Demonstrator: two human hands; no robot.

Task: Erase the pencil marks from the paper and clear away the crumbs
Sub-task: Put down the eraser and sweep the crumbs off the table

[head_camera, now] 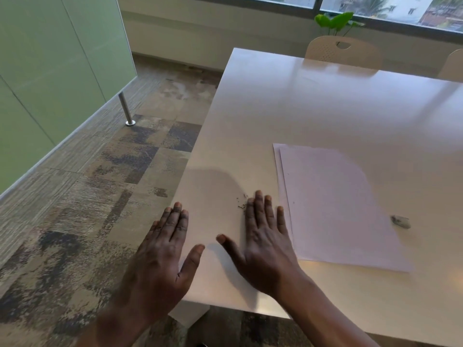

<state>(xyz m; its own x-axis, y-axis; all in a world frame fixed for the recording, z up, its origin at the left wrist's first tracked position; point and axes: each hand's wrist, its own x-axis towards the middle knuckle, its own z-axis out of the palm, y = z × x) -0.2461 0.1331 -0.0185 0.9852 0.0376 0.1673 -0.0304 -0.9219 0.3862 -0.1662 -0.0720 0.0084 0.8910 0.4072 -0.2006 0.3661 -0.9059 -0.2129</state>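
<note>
A stack of white paper sheets lies on the white table, with no pencil marks that I can see. A small grey eraser rests by the paper's right edge. Dark eraser crumbs lie on the table just left of the paper. My right hand lies flat on the table with straight fingers, its fingertips touching the crumbs. My left hand is held flat with spread fingers at the table's left edge, partly over the floor.
The table's left edge and near corner run under my hands, with patterned carpet floor below. Two beige chairs stand at the far side, a green plant behind them. A green partition with a metal leg stands left.
</note>
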